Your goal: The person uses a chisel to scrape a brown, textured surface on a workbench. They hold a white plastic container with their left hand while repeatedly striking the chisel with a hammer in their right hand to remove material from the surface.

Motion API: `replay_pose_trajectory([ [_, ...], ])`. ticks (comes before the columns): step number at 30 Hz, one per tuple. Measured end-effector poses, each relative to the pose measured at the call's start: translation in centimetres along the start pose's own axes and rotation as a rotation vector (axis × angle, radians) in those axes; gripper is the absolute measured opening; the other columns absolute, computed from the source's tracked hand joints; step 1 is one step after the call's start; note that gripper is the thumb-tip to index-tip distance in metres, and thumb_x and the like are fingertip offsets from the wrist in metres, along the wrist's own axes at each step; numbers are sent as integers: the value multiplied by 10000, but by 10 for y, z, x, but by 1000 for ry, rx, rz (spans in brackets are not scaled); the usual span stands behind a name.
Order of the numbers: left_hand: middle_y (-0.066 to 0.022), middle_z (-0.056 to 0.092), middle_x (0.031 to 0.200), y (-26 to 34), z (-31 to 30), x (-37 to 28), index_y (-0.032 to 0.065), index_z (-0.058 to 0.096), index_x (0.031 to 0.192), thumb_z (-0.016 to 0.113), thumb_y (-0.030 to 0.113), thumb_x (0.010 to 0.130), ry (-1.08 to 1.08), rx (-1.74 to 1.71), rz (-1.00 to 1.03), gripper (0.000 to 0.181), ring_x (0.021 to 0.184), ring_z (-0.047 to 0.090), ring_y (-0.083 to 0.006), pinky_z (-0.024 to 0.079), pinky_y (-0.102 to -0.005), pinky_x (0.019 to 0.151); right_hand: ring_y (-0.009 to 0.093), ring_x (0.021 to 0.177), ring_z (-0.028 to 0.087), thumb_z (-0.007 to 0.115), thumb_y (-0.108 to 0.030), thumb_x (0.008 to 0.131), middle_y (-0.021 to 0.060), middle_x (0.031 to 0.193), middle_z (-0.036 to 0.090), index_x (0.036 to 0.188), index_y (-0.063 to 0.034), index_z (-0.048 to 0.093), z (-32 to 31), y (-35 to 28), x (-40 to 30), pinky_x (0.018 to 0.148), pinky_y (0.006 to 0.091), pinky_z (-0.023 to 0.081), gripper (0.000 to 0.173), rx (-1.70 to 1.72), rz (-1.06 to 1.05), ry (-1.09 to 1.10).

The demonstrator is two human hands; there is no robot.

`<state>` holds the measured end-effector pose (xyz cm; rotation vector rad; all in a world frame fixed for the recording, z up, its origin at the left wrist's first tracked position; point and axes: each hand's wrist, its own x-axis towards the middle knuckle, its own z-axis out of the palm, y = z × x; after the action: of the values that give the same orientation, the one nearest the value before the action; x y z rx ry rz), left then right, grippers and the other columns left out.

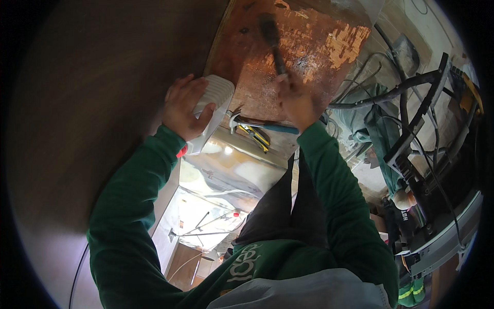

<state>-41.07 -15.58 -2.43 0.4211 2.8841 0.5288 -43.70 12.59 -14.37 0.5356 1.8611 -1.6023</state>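
My left hand [187,108] grips a whitish plastic container [220,90] with a ribbed face. Something red shows beside my left wrist. In my right hand [295,100] is a dark-handled tool, apparently a brush [269,31], its head blurred over a reddish-brown wooden board [254,85]. The board looks wet in places, and its surface layer is stripped to lighter wood in patches towards the right. Between my hands, near the board's lower edge, lie a claw hammer [281,128] with a blue grip and a yellow-and-black utility knife [253,136].
A large dark panel [115,77] stands along my left side. To the right are thick black cables [366,102], a black frame [417,123], green cloth [380,127] and a grey blade-like piece [403,54] on the floor. Plastic sheeting [231,158] covers a surface below the board.
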Motion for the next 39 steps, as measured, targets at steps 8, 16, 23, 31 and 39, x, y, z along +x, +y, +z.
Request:
replay_pose_trajectory([
  [8,-160,680,1304,-1,1,0,40,664,1266,754,170,813,-12,19,9,479,1287,574,-420,400,-537,1118,178,655,587,585,-359,1048,82,755,636,1216,-18,648,-69,4,59,623,374,473,385,-166,-166,101],
  [16,-168,678,1309,-2,1,0,36,655,1280,752,172,814,-18,28,22,495,1290,572,-426,397,-541,1122,75,497,454,576,-388,1064,-20,643,483,1097,-64,631,-71,24,32,455,273,393,330,-56,-34,-93],
  [23,-176,672,1317,-2,0,0,22,647,1298,742,180,821,-22,38,29,512,1295,574,-417,387,-542,1138,120,515,493,566,-380,1062,12,646,503,975,-60,603,-73,15,33,484,315,420,333,1,11,13],
  [31,-176,671,1320,-4,1,-1,24,641,1315,738,209,836,-15,44,46,522,1301,573,-414,375,-546,1149,142,528,522,559,-407,1058,44,675,552,978,-55,636,-70,18,36,499,336,439,369,37,48,39],
  [39,-167,669,1324,-4,2,0,29,642,1310,729,206,839,-28,28,48,511,1308,563,-419,370,-545,1154,103,502,473,559,-388,1067,0,647,495,905,-84,571,-62,18,44,432,307,369,344,74,32,41],
])
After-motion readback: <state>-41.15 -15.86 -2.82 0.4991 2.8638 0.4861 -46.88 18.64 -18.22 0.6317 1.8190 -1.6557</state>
